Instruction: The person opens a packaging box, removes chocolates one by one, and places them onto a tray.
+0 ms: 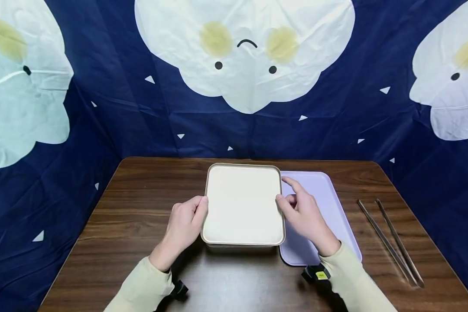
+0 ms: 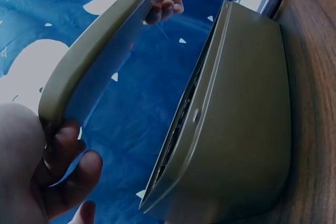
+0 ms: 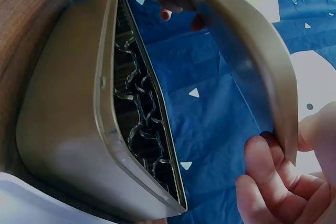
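Both hands hold a square tin lid [image 1: 242, 203], cream on top with a gold rim. My left hand [image 1: 184, 220] pinches its left edge, thumb on top and fingers beneath. On the opposite edge my right hand [image 1: 302, 212] grips with thumb above and fingers under, its index finger stretched along the far side. In the wrist views the lid hangs apart from a gold tin box [image 2: 244, 108], which stands uncovered on the table. Inside the box a clear plastic insert with wavy edges [image 3: 140, 114] shows. From the head view the lid hides most of the box.
A pale purple tray [image 1: 320, 187] lies right of the box, partly beneath my right hand and forearm. Farther right, metal tongs [image 1: 386, 242] lie spread on the wooden table [image 1: 140, 208]. Dark blue cloth with cloud prints [image 1: 148, 125] stands behind and at both sides.
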`<state>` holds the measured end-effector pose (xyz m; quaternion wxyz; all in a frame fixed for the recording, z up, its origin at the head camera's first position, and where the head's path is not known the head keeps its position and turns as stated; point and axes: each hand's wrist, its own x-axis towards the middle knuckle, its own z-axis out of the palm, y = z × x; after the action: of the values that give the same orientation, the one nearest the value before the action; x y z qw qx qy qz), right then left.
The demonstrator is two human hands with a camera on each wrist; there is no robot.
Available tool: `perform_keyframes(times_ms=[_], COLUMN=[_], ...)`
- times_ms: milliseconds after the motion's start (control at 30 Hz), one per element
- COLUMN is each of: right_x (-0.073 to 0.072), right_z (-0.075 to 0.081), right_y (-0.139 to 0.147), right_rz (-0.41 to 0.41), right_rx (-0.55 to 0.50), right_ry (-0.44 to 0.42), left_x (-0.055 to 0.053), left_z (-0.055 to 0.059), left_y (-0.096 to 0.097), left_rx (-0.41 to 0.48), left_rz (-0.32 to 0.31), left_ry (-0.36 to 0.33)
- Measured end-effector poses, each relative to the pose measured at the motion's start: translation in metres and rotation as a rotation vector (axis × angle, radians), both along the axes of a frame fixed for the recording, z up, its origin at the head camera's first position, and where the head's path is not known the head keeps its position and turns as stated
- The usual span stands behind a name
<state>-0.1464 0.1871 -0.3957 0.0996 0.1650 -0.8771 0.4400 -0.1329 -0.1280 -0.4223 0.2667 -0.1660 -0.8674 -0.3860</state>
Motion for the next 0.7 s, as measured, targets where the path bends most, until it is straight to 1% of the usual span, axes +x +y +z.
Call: perform_keyframes(times_ms=[100,200,400,600,700], right_x=[0.001,0.002,0.003,0.003,0.003], right_z=[-0.002,-0.004,-0.006,-0.012,-0.015], right_y=[-0.001,-0.002,-0.004,-0.006,-0.009], right_rz=[0.019,0.031,0.058,0.076,0.084], right_rx=[-0.001,-0.004,0.010,0.069,0.095], right_ry=[0.046,0.073,0.086,0.115,0.114], left_x=[0.000,0.000,-0.001,-0.002,-0.002], left_z=[-0.001,-0.001,0.001,0.002,0.003], left_y=[0.000,-0.002,-0.005,-0.011,-0.015], left_rx=[0.013,0.019,0.005,-0.016,-0.021], left_rz=[0.014,0.013,-0.012,-0.017,-0.020], left_ry=[-0.016,-0.051,-0.109,-0.170,-0.193])
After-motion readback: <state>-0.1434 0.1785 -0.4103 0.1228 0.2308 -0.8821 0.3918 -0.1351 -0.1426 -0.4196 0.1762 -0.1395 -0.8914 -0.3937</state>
